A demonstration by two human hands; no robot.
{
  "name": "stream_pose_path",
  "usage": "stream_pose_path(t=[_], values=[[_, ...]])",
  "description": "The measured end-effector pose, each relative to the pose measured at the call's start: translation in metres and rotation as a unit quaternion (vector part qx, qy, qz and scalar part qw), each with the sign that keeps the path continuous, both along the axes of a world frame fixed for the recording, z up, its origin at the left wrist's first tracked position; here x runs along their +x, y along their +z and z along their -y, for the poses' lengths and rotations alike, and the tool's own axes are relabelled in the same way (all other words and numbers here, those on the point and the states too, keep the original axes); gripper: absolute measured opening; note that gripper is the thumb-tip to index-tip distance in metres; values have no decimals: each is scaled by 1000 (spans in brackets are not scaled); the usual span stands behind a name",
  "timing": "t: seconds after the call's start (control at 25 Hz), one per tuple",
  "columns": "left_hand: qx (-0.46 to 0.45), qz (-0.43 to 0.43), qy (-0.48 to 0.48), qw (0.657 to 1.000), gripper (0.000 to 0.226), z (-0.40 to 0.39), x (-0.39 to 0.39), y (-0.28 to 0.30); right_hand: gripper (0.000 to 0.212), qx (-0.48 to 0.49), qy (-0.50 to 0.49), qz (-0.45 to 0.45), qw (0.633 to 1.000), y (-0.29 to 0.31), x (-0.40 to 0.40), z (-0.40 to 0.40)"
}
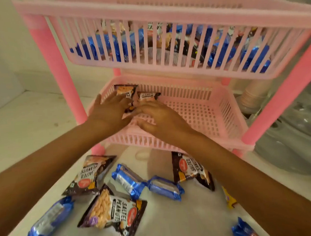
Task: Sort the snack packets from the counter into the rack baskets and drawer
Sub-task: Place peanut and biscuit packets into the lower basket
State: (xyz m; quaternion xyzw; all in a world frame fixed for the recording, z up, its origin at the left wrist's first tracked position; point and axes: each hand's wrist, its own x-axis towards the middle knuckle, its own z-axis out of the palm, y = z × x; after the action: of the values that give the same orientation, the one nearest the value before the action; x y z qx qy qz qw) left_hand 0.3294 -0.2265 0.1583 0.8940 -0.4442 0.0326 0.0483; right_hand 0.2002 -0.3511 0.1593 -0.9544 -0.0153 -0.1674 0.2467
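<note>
Both my hands reach into the lower pink basket [202,112] of the rack. My left hand [110,111] lies on a black salted-peanuts packet [126,91] at the basket's back left, fingers stretched over it. My right hand [158,119] touches a second peanuts packet [148,95] just to the right, fingers extended. The upper basket [162,12] holds several blue and dark packets. On the white counter [176,217] lie three peanuts packets [113,213] [88,176] [191,170] and several blue biscuit packets [165,188] [128,179] [49,221].
Bright pink rack posts [59,69] [282,98] stand at left and right. A yellow packet [229,199] peeks from under my right forearm. Clear plastic-wrapped items [295,135] and a stack of cups [252,96] sit right of the rack. A wall stands behind.
</note>
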Motion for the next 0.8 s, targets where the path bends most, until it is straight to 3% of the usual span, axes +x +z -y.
stream_pose_path(t=[0.12, 0.28, 0.44, 0.52, 0.6, 0.8], values=[[-76, -20, -51, 996, 58, -49, -61, -9, 28, 41, -34, -2, 999, -7, -80, -19], [-104, -124, -22, 987, 53, -110, -135, -47, 25, 97, -144, -110, 979, -36, -188, -20], [-67, -216, 66, 972, 54, -155, -186, -91, 53, 41, -261, -250, 932, -65, -262, -21], [-15, -202, 80, 976, 60, -165, -204, -109, 63, 11, -316, -285, 905, -84, -278, -31], [21, -167, 81, 982, 66, -166, -214, -124, 59, -20, -350, -293, 890, -103, -282, -48], [-8, -145, 79, 986, 67, -156, -218, -134, 55, -71, -359, -291, 884, -120, -253, -80]])
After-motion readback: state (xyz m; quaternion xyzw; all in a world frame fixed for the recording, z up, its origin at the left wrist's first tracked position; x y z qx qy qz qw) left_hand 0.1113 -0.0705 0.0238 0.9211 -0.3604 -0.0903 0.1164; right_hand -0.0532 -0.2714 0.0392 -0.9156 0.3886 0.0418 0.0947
